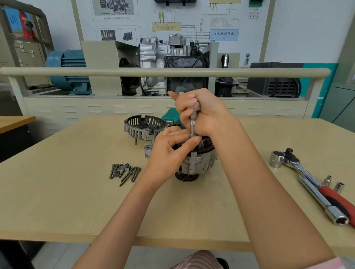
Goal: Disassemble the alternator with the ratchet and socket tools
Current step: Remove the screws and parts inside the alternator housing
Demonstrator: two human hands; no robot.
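alternator (195, 161) at frame centre on counter (60, 188) | right hand (204, 113) fingers clamped on socket driver (193, 120), left hand (169, 148) fingers pinching its tip | step: likely loosening inner fastener | next: keep driver upright, seated, then turn

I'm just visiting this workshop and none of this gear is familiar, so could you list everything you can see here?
Pale wooden table: one, beige, foreground.
Grey metal alternator body: one, table centre, under the hands.
Slotted grey metal end cover: one, behind the alternator, to its left.
Dark steel bolts: a small pile, count unclear, left of the alternator.
Slim silver driver shaft: one, upright over the alternator.
Red-handled chrome ratchet: one, table right.
Large chrome socket: one, beside the ratchet head.
Long chrome tube socket: one, lying along the ratchet.
Small chrome sockets: two, behind the ratchet handle.
Left hand: on the alternator, fingertips at the shaft's base.
Right hand: gripping the shaft's top.
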